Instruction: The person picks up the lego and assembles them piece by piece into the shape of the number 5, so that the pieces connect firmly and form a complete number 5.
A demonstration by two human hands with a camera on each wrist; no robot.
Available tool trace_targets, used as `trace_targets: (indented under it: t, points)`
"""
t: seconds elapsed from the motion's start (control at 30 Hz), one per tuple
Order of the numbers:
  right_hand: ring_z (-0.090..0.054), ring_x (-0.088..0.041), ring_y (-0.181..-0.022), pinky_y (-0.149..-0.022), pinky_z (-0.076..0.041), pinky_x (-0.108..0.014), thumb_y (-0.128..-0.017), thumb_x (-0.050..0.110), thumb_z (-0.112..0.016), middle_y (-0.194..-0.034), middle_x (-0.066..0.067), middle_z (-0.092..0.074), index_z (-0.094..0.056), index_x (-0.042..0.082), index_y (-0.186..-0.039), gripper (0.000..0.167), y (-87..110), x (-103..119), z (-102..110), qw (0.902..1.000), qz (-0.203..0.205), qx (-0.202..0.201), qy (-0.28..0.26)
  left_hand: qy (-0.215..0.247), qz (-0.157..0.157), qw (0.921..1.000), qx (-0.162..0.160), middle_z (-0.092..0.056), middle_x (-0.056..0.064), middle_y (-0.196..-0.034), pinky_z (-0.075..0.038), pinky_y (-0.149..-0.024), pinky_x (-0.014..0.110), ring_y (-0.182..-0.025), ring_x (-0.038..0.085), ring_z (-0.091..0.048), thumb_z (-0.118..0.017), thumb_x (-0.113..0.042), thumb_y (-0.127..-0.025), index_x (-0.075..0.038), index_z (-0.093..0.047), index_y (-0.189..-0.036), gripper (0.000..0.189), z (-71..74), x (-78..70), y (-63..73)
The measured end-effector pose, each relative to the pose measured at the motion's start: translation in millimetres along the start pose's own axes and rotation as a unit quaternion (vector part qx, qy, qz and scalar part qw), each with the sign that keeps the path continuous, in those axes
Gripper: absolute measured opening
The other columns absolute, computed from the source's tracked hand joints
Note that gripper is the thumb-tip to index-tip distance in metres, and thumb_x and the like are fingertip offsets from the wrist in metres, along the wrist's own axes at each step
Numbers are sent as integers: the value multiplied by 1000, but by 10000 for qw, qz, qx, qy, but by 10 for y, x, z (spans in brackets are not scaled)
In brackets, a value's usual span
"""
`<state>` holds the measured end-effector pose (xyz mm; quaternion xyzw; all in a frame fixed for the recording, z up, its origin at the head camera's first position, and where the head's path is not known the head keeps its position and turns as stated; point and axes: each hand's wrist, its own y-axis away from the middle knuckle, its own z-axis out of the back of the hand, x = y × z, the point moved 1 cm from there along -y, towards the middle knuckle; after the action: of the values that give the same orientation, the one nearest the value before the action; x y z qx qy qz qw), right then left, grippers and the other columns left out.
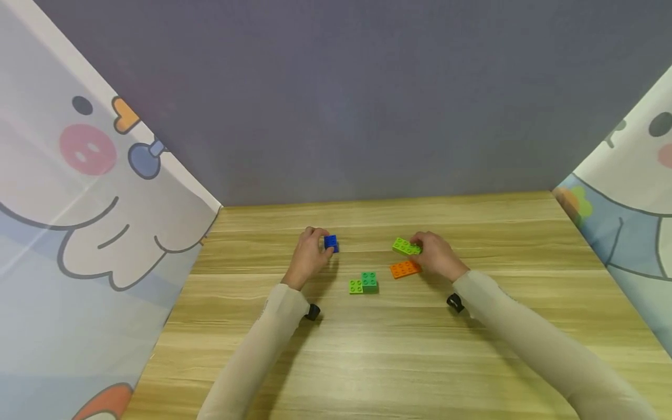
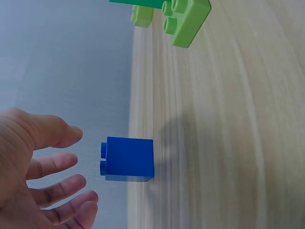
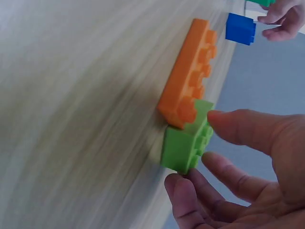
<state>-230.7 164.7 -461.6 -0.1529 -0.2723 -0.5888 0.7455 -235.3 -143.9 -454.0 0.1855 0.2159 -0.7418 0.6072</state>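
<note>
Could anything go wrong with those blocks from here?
Perhaps two things. The long lime block by the right hand lies just beyond the orange block, so fingers closing or lifting there might nudge the orange one. And the left hand is around the small blue block, but in the left wrist view its fingertips stand apart from it, so an uneven pinch might tip the block or push it away.

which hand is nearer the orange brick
Right. The right hand is close to the orange brick, near its right end; the left hand is well to its left, by the blue brick.
</note>
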Motion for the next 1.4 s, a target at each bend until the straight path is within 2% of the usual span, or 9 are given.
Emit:
trace_targets:
  t: [0.33,0.5,0.63,0.77,0.87,1.0,1.17,1.27,1.4]
  points:
    - [-58,-32,-91,-78,-48,-44,-83,11,-71,-106,-22,-62,-60,-7,-115,39,-83,-87,7,9996,-247,-93,-75,71,-56,9999,-121,-48,9,-120,-43,-93,42,-115,27,-44,-67,-19,-89,-6,-56,-125,40,37,-86,44]
    - [-58,-26,-86,-73,-49,-39,-83,11,-72,-98,-16,-64,-64,-4,-112,34,-40,-18,56,9988,75,-360,-315,39,-107,9998,-190,-48,9,-120,-43,-93,43,-114,27,-45,-67,-18,-89,-6,-56,-125,40,66,-116,61]
    - [-58,-22,-83,-70,-50,-36,-82,11,-73,-94,-12,-64,-66,-3,-108,31,8,138,106,9974,464,-344,-424,-101,-366,9989,-270,-50,9,-120,-44,-91,41,-112,27,-47,-67,-20,-89,-7,-57,-125,40,90,-171,74]
    - [-59,-21,-82,-71,-51,-34,-82,10,-74,-95,-11,-64,-66,-3,-107,30,37,247,98,9958,705,-201,-546,-135,-861,9957,-309,-53,11,-118,-46,-88,42,-109,28,-50,-70,-18,-86,-5,-59,-122,40,97,-252,83]
    - [-59,-20,-82,-71,-52,-34,-81,9,-74,-95,-11,-64,-67,-2,-106,29,74,321,86,9934,920,-187,-651,-46,-1116,9936,-188,-53,10,-118,-47,-86,42,-106,28,-52,-70,-16,-86,-5,-59,-122,39,95,-303,97]
    - [-60,-19,-82,-72,-52,-34,-81,8,-75,-96,-10,-64,-68,-1,-105,27,135,439,92,9889,1266,-177,-760,170,-1334,9907,187,-53,7,-119,-49,-82,38,-102,25,-54,-69,-18,-88,-7,-57,-124,40,92,-360,131]
    - [-60,-17,-82,-72,-52,-32,-80,9,-76,-95,-5,-64,-69,2,-104,26,188,551,86,9827,1658,-112,-821,404,-1794,9806,686,-53,2,-122,-49,-79,33,-102,23,-54,-68,-28,-89,-12,-54,-128,45,86,-435,181]
    - [-60,-15,-82,-71,-52,-31,-81,10,-76,-95,-2,-63,-69,4,-106,26,213,599,74,9804,1799,-44,-797,481,-1962,9761,806,-53,1,-123,-48,-79,32,-104,25,-54,-67,-34,-89,-15,-54,-129,46,92,-470,213]
    - [-60,-13,-81,-70,-52,-29,-81,10,-75,-95,-1,-64,-69,5,-107,27,243,661,58,9782,1913,24,-805,537,-2019,9743,846,-54,2,-120,-48,-78,32,-102,26,-54,-67,-32,-90,-14,-56,-125,41,93,-487,240]
